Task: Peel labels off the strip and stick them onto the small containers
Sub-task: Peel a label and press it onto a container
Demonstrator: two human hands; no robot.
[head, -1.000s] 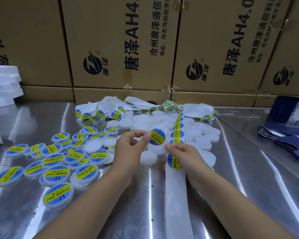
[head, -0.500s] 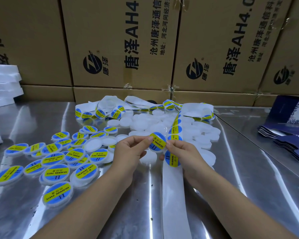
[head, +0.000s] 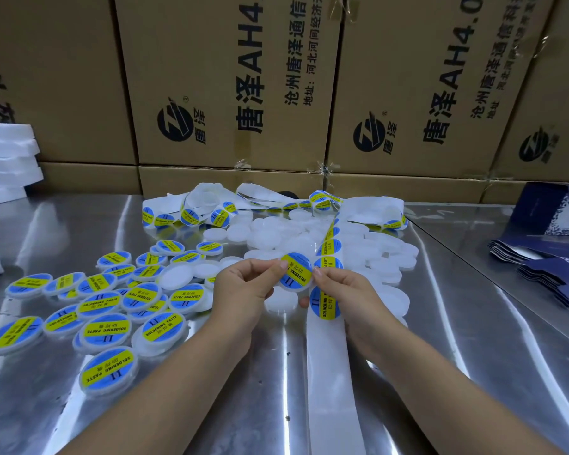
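Cardboard boxes [head: 227, 77] wall off the far edge of the steel table [head: 473, 339]. The white strip [head: 327, 372] runs from the near edge up under the right hand to a tangle at the back. Labelled containers [head: 105, 326] lie heaped at left, plain ones [head: 276, 234] behind the hands.

A second ago the left hand [head: 240, 290] pinched a loose label in the air. Half a second ago the label sat on a container low by the strip. Now both hands hold that container [head: 289, 285] lifted and tilted toward the camera, the label [head: 298, 272] stuck across its face.

The left fingertips [head: 281, 265] clamp its left rim and the right hand [head: 349, 290] pinches its right rim, so the container sits between the two hands. The next label [head: 324, 302] lies on the strip just below, beside the right thumb.
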